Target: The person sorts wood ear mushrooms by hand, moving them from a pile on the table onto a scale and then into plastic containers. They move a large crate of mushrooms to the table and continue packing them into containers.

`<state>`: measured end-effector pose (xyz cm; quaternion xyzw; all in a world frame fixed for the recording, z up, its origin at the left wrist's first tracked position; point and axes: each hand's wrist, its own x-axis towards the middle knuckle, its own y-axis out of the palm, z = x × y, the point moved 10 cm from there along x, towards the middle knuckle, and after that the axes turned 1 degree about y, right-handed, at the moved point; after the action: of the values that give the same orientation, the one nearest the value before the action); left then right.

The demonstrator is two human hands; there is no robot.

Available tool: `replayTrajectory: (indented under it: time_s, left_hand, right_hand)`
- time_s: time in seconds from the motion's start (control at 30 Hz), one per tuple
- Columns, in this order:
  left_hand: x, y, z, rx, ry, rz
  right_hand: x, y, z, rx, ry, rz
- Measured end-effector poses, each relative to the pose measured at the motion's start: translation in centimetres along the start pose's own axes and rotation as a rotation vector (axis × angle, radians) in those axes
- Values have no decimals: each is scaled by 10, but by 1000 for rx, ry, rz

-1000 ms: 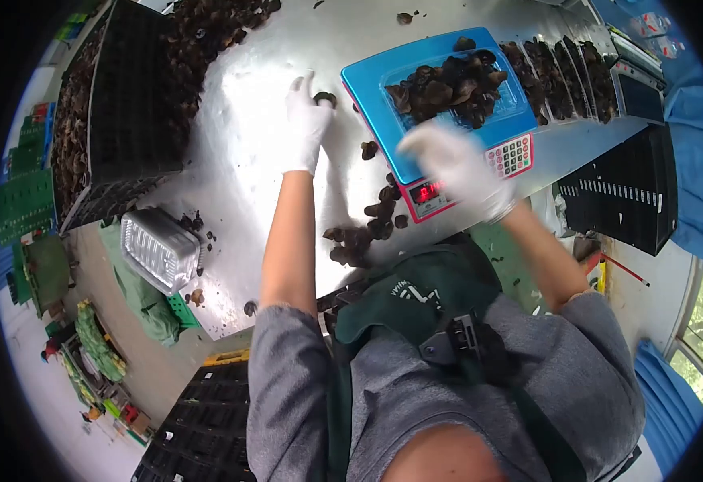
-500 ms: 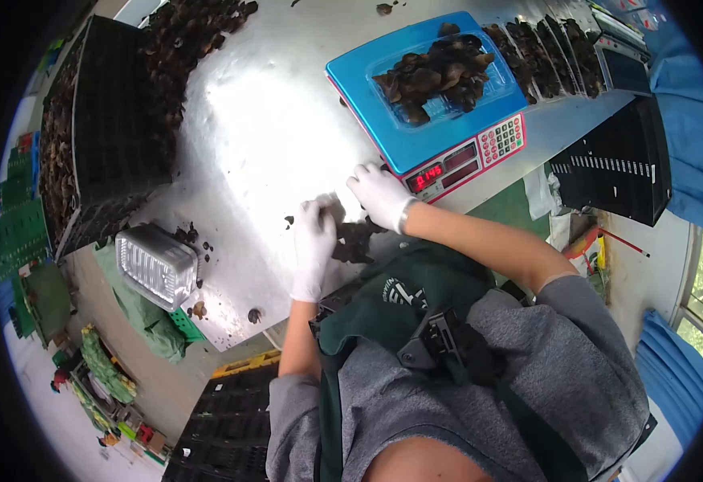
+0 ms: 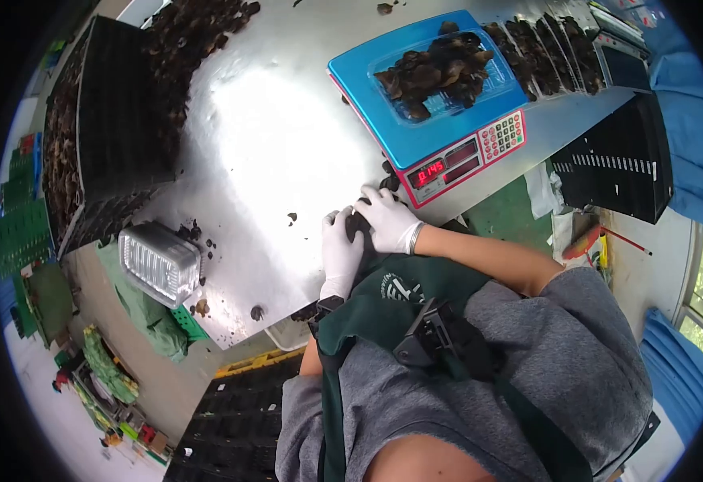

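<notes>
Dark mushrooms (image 3: pixel 358 228) by the surface's (image 3: pixel 235 277) near edge: likely light, tearable, best cupped; left hand (image 3: pixel 342 251), right hand (image 3: pixel 387 222) curled, pinch indeterminable.

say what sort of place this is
Probably a packing or sorting workroom: a scale bears a clear tray of dark, fungus-like pieces, a black crate holds similar ones, and stacked trays sit at the edge of a metal table.

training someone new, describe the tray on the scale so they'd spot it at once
On the metal table, find the blue-topped scale. The clear tray on it is heaped with dark pieces. Only this one sits on blue, unlike the filled row right of the scale or the stack at the table's edge.
</notes>
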<state>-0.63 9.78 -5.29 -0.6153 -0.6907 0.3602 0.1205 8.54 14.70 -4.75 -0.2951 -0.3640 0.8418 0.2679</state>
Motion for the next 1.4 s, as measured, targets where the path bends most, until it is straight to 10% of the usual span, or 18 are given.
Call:
replayTrajectory:
  time_s: [0.33, 0.73, 1.07, 1.4]
  left_hand:
    - [-1, -20, 2, -463, -68, -149]
    - [134, -20, -283, 183, 783, -245]
    - [124, -29, -274, 276, 657, -84]
    - [56, -132, -115, -140, 196, -598]
  right_hand:
    - [23, -21, -6, 478, -19, -77]
    - [-8, -299, -107, 19, -74, -673]
    - [-27, -315, -220, 493, 69, -783]
    - [-54, -315, -231, 1115, 69, -687]
